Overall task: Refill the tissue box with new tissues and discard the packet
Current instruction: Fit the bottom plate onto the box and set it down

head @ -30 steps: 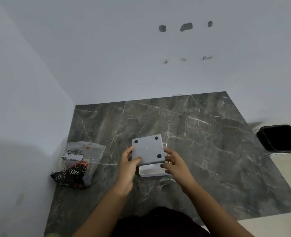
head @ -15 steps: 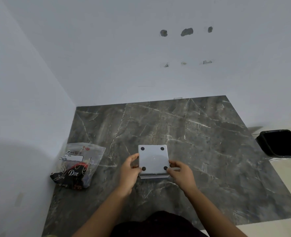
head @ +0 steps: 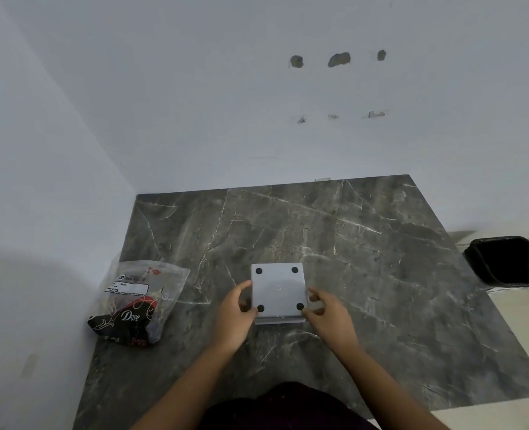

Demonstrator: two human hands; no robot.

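Observation:
A square grey tissue box [head: 278, 290] lies upside down on the dark marble table [head: 365, 259], its flat base with black round feet facing up. The base panel sits squarely over the box body, whose lower edge shows at the near side. My left hand [head: 235, 315] grips the box's left side with thumb and fingers. Pressing against the right side, my right hand [head: 328, 315] has its fingertips at the near right corner. The tissue packet [head: 136, 302], clear plastic with a black and red print, lies at the table's left edge by the wall.
A black bin [head: 508, 262] stands on the light floor to the right of the table. White walls close the table's far and left sides. My dark clothing [head: 288, 408] shows at the bottom edge.
The base panel, held tilted and offset above the box a second ago, has come down flat and square onto the box. Both hands have moved slightly toward the box sides.

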